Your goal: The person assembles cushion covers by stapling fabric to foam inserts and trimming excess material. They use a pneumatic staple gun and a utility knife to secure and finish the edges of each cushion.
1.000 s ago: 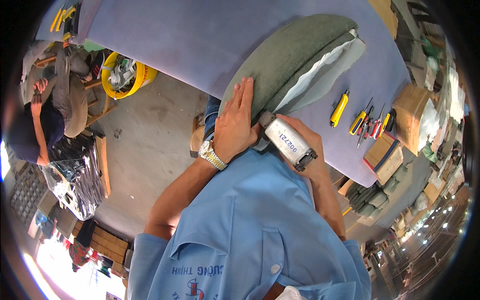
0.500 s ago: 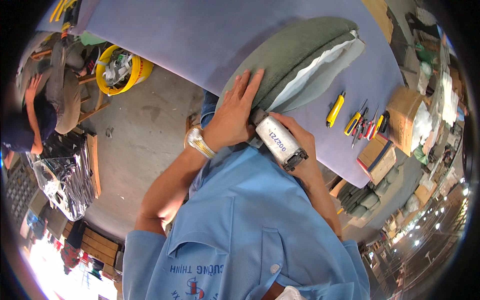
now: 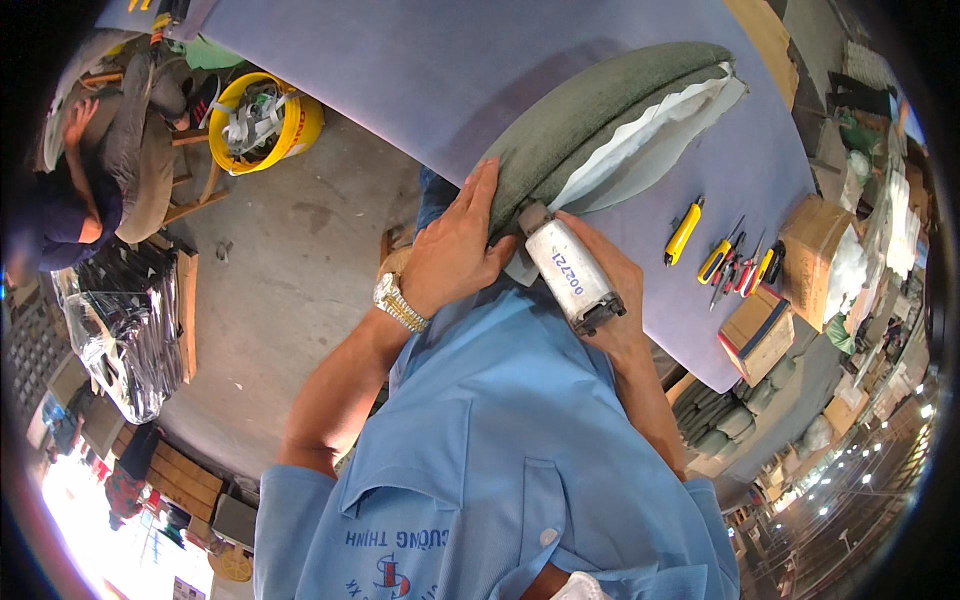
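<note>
In the head view, your right hand [image 3: 622,278] is wrapped round the staple gun [image 3: 573,272], whose body hides most of those fingers. Your left hand [image 3: 450,250] lies against the near end of the olive-green cushion [image 3: 590,122], fingers stretched out, thumb set wide, just beside the gun's dark nose. That closeness looks like the main hazard: a slipping nose could send a staple into your thumb. The cushion rests on the desk [image 3: 400,85], its near end apparently past the edge; if your left palm eases off, it could roll and spoil your aim. The white lining [image 3: 640,145] gapes along its side, so a loose fold might get caught under the nose.
</note>
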Demonstrator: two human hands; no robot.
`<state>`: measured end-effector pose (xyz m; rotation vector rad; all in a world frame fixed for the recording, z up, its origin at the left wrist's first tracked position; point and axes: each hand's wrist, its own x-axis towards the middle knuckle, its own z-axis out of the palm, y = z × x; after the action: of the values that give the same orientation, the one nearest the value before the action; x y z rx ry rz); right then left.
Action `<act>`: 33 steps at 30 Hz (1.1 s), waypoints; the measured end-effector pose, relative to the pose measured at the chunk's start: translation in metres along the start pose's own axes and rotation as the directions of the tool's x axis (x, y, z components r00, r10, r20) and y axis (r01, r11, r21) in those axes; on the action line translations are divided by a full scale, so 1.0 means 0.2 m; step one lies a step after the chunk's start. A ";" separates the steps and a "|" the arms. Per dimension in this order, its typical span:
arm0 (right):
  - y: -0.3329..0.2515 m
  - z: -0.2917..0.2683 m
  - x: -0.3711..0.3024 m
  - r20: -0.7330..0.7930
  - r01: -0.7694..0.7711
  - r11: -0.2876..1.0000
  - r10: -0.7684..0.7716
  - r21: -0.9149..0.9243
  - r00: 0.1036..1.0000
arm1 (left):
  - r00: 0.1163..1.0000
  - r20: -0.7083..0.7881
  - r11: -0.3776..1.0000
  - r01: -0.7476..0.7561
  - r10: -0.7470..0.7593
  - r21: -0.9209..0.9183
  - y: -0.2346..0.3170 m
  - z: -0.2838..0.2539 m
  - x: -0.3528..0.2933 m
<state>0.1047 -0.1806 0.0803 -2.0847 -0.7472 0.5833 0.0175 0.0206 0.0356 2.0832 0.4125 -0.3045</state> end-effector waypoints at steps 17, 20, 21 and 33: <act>-0.03 -0.05 -0.06 0.106 -0.269 0.952 0.255 0.145 0.961 | 0.989 -0.122 0.969 -0.046 0.078 0.244 0.08 0.11 -0.04; -0.01 -0.03 -0.06 0.057 -0.184 0.976 0.179 0.115 0.982 | 0.990 -0.113 0.971 -0.055 0.083 0.233 0.08 0.09 -0.03; 0.00 -0.03 -0.07 0.048 -0.152 0.983 0.148 0.103 0.988 | 0.993 -0.097 0.976 -0.044 0.066 0.213 0.08 0.09 -0.04; 0.00 -0.04 -0.04 0.149 -0.198 0.950 0.166 0.241 0.975 | 0.992 -0.120 0.980 0.002 0.023 0.199 0.09 0.11 -0.04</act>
<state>0.1037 -0.1908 0.0854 -1.9004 -0.5209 0.8753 0.0153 -0.0083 0.0408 2.3073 0.4597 -0.2197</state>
